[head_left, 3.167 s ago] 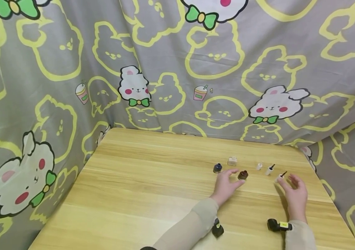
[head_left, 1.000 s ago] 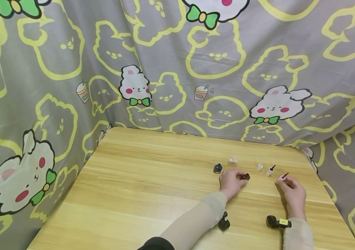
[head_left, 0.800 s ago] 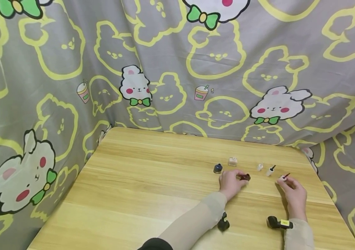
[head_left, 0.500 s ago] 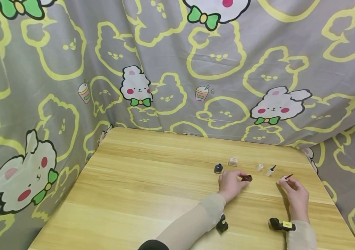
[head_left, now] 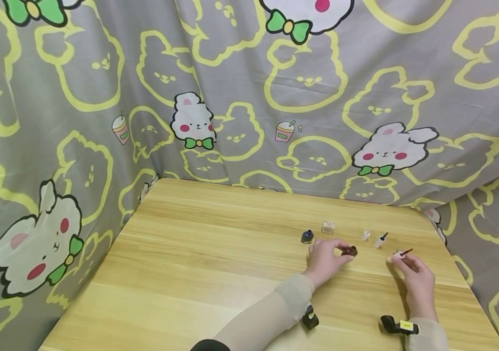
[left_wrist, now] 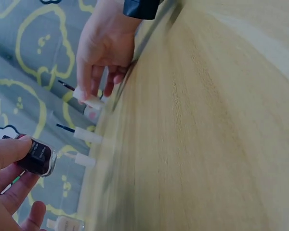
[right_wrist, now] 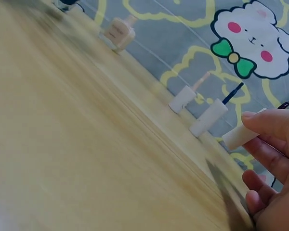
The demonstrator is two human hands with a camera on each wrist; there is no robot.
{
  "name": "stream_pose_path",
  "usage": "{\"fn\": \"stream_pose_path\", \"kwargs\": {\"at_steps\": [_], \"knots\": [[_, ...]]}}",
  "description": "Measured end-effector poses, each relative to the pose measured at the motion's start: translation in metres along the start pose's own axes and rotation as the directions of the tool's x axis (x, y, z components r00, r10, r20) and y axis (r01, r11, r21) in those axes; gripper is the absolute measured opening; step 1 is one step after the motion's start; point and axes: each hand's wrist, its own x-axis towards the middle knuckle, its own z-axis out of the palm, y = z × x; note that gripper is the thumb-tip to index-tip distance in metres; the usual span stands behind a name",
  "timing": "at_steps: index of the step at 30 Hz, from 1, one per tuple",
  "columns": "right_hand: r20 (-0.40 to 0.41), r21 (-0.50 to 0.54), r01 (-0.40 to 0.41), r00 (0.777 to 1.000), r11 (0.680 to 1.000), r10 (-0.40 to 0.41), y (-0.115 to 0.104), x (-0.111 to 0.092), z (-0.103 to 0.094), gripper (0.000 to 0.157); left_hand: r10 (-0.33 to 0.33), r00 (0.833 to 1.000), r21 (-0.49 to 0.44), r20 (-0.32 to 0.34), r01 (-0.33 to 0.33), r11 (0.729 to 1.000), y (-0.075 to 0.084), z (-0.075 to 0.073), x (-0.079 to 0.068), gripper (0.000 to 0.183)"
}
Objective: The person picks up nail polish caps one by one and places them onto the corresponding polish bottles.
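My left hand (head_left: 325,261) pinches a dark red nail polish bottle (left_wrist: 37,158) between thumb and fingers; its open neck tilts to the right in the head view. To the right, my right hand (head_left: 420,285) holds a white nail polish cap (right_wrist: 241,136) with thumb and fingers, and its dark red brush (head_left: 406,252) points up and right. Two more white caps stand on their tops with brushes upward: one with a dark blue brush (right_wrist: 232,93), one with a pale brush (right_wrist: 201,81). Behind the left hand are an uncapped dark blue bottle (head_left: 307,237) and a cream bottle (head_left: 328,227).
The wooden table (head_left: 196,253) reaches back to a grey patterned curtain (head_left: 231,78), which also hangs at both sides. Black wrist cameras (head_left: 309,319) sit by both wrists, low over the table.
My left hand, earlier spread around the standing dark red bottle, now grips it, tilted and slightly further right. My right hand has taken the nearest cap, and its brush has tipped further right.
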Motion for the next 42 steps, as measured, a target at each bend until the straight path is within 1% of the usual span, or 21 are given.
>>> {"fn": "stream_pose_path", "kwargs": {"at_steps": [6, 12, 14, 16, 18, 19, 21, 22, 25, 26, 29, 31, 33, 36, 42], "knots": [[0.01, -0.048, 0.016, 1.0, 0.999, -0.015, -0.003, -0.009, 0.002, 0.03, 0.024, 1.0, -0.024, 0.007, -0.024, 0.999, -0.003, -0.008, -0.006, 0.024], [0.033, -0.087, 0.045, 0.999, 0.995, -0.042, -0.008, -0.019, 0.01, 0.021, 0.063, 0.998, -0.028, 0.011, -0.063, 0.998, -0.006, -0.019, -0.012, 0.023], [0.076, -0.031, 0.026, 0.997, 0.999, -0.024, -0.01, -0.023, 0.012, 0.021, 0.078, 0.997, -0.019, 0.005, -0.078, 0.997, -0.008, -0.023, -0.015, 0.023], [0.086, -0.031, 0.037, 0.996, 0.999, -0.034, -0.011, -0.027, 0.016, 0.02, 0.095, 0.995, -0.021, 0.0, -0.095, 0.995, -0.01, -0.028, -0.017, 0.023], [0.114, 0.006, 0.029, 0.993, 1.0, -0.029, -0.013, -0.03, 0.019, 0.021, 0.107, 0.994, -0.031, -0.004, -0.107, 0.994, -0.012, -0.033, -0.019, 0.024], [0.122, 0.004, 0.032, 0.992, 0.999, -0.032, -0.013, -0.031, 0.021, 0.021, 0.112, 0.994, -0.043, -0.005, -0.112, 0.993, -0.013, -0.035, -0.02, 0.024], [0.115, -0.056, 0.071, 0.991, 0.996, -0.064, -0.014, -0.033, 0.025, 0.019, 0.119, 0.993, -0.058, -0.004, -0.119, 0.991, -0.015, -0.04, -0.021, 0.023], [0.127, -0.057, 0.069, 0.99, 0.996, -0.062, -0.015, -0.034, 0.027, 0.02, 0.123, 0.992, -0.061, -0.004, -0.123, 0.991, -0.017, -0.042, -0.022, 0.023], [0.141, -0.129, 0.112, 0.986, 0.985, -0.094, -0.016, -0.038, 0.032, 0.018, 0.13, 0.992, -0.065, 0.001, -0.13, 0.989, -0.021, -0.048, -0.025, 0.023], [0.152, -0.131, 0.117, 0.984, 0.985, -0.097, -0.016, -0.039, 0.033, 0.019, 0.133, 0.991, -0.063, 0.0, -0.133, 0.989, -0.023, -0.051, -0.026, 0.023], [0.168, -0.228, 0.186, 0.974, 0.956, -0.149, -0.017, -0.042, 0.037, 0.019, 0.134, 0.991, -0.068, -0.006, -0.134, 0.989, -0.027, -0.056, -0.028, 0.023], [0.191, -0.241, 0.214, 0.967, 0.947, -0.17, -0.018, -0.043, 0.04, 0.02, 0.13, 0.992, -0.078, -0.012, -0.13, 0.988, -0.029, -0.06, -0.03, 0.023], [0.199, -0.288, 0.26, 0.958, 0.922, -0.208, -0.018, -0.045, 0.043, 0.018, 0.124, 0.992, -0.091, -0.016, -0.125, 0.988, -0.031, -0.063, -0.031, 0.023], [0.225, -0.29, 0.294, 0.946, 0.911, -0.234, -0.018, -0.048, 0.049, 0.019, 0.117, 0.993, -0.106, -0.022, -0.119, 0.987, -0.035, -0.067, -0.032, 0.024], [0.285, -0.324, 0.372, 0.915, 0.87, -0.285, -0.018, -0.053, 0.061, 0.022, 0.1, 0.994, -0.11, -0.037, -0.104, 0.988, -0.045, -0.077, -0.031, 0.027]]}}
